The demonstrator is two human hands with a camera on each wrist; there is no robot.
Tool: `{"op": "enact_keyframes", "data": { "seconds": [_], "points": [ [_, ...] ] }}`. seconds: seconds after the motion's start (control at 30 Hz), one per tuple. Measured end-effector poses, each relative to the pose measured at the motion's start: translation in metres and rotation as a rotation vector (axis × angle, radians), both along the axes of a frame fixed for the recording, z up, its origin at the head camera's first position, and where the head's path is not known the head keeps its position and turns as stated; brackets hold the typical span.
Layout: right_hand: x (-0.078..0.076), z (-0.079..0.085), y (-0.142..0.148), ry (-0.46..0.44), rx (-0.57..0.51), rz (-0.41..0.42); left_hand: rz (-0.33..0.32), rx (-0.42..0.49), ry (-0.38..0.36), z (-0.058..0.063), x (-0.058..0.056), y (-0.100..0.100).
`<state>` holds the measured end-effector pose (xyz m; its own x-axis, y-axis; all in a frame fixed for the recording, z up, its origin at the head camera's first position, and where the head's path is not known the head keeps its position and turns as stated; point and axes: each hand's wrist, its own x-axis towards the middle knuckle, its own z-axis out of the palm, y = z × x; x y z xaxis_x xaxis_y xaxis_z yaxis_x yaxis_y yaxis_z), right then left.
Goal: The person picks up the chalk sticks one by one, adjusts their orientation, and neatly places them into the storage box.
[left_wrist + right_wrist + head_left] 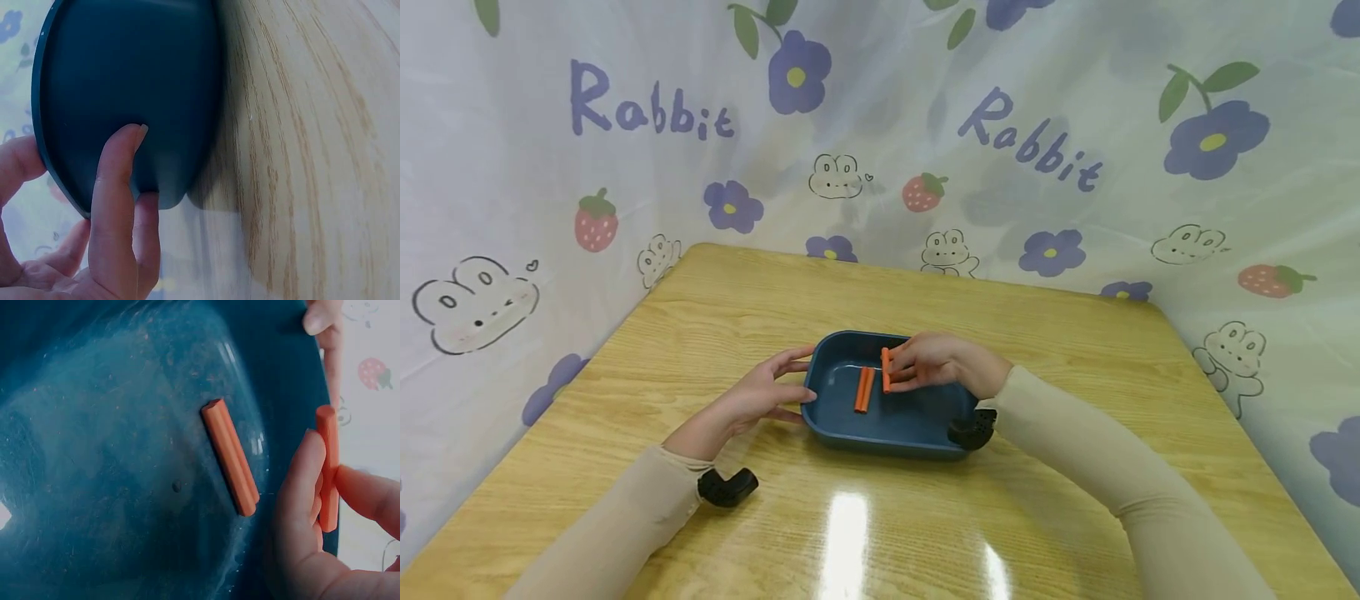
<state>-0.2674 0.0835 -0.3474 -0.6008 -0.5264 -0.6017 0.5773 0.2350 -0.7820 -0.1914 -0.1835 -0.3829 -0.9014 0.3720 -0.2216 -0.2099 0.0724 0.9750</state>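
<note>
A dark blue rectangular tray (887, 446) with rounded corners and raised walls stands on the table. My left hand (760, 390) grips its left end, one digit over the rim and other fingers against the outer wall; the left wrist view shows those fingers (115, 212) on the tray's outside. Above the tray, my right hand (951, 362) pinches a short, slim orange stick (329, 469) between thumb and fingers. Two similar orange sticks (864, 390) lie side by side, touching, on the tray's floor, left of the right hand. What the sticks are cannot be told.
The wooden table (760, 292) extends around the tray on all sides. A white curtain (880, 125) printed with rabbits, flowers and strawberries hangs behind and at both sides. Black wrist devices (726, 487) sit at the cuffs, the right one over the tray's near right corner.
</note>
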Motion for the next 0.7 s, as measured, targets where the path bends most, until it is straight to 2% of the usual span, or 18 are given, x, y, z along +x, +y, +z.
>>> {"op": "enact_keyframes", "data": {
  "seconds": [0.17, 0.5, 0.7],
  "points": [
    [-0.001, -0.005, -0.005, -0.006, 0.043, 0.037, -0.001, 0.001, -0.002, 0.002, 0.001, 0.001],
    [-0.003, -0.020, -0.016, -0.026, 0.144, 0.033, -0.001, 0.011, -0.004, 0.002, 0.002, 0.001],
    [-0.002, -0.022, -0.021, -0.042, 0.190, 0.017, 0.007, 0.005, -0.006, 0.003, 0.002, 0.002]
  ]
}}
